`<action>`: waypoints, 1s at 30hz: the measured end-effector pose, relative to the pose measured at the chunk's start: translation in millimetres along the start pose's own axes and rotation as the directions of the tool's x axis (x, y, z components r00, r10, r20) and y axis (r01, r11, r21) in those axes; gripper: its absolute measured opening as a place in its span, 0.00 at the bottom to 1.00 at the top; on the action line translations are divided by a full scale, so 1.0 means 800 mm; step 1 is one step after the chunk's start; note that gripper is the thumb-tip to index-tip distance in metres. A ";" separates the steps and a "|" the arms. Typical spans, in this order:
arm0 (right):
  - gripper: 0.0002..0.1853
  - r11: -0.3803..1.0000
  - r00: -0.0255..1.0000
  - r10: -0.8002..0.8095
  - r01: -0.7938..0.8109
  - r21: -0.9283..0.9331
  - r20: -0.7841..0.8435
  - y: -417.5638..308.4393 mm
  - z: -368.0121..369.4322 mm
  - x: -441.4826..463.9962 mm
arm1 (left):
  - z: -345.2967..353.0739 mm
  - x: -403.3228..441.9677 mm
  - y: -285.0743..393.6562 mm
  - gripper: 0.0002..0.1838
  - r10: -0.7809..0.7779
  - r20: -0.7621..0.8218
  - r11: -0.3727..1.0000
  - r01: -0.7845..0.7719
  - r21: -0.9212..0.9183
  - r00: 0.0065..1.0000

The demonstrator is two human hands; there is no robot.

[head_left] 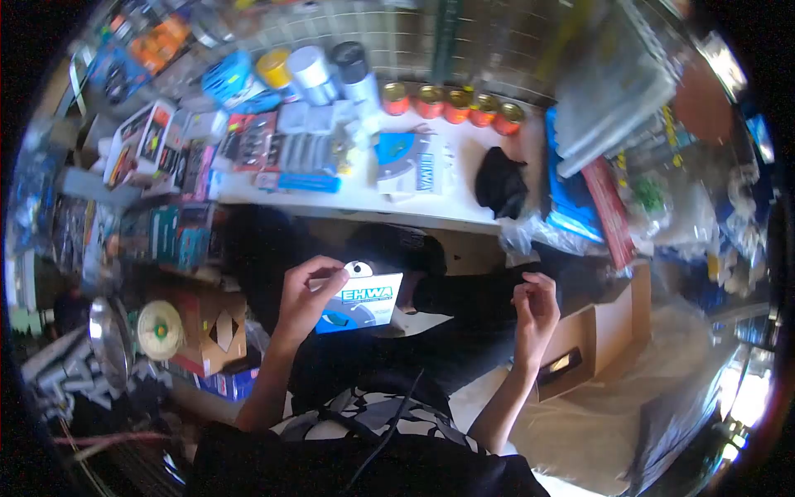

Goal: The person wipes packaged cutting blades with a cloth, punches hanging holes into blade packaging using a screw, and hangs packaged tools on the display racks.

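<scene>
My left hand [310,294] pinches the upper left edge of a flat white and blue EHWA packet [373,305] between thumb and fingers. A white rounded piece with a dark hole [358,269] sticks up at the packet's top edge. I cannot tell whether it is part of the packet. The packet is held above my lap, tilted slightly. My right hand [537,311] is raised apart from it on the right, its fingers loosely bent and nothing visible in them. On the white table ahead lies another EHWA packet [426,166].
Several orange tins [458,106] line the table's back. Spray cans [354,70], packaged goods and a black cloth-like item [501,182] lie on the table [447,214]. An open cardboard box [600,331] stands at right, another carton [211,331] at left beside a metal bowl-like object [110,344].
</scene>
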State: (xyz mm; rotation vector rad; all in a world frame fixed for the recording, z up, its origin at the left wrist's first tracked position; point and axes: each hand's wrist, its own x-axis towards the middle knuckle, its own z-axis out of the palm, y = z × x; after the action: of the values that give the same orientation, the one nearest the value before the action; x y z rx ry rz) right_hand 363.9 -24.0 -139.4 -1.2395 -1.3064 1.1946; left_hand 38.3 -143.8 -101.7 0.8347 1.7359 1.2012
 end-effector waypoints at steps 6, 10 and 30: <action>0.08 0.997 0.978 0.070 -0.067 -0.023 0.196 0.013 0.050 0.007 | -0.101 -0.065 -0.057 0.09 -0.143 -0.451 0.979 0.060 -0.194 0.881; 0.09 0.997 0.975 0.075 -0.072 -0.025 0.208 -0.005 0.097 0.023 | -0.154 -0.095 -0.060 0.12 -0.269 -0.594 0.898 -0.026 -0.439 0.759; 0.07 0.982 0.972 0.098 -0.060 -0.182 0.212 -0.048 0.143 0.010 | -0.171 -0.008 -0.166 0.13 -0.124 -0.351 0.940 -0.004 -0.341 0.928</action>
State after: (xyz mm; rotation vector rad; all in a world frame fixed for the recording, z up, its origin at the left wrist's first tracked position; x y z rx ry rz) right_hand 246.7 -21.5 -110.5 -1.3228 -1.5650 1.3270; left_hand -90.2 -244.3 -200.3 0.3602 1.7556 1.6354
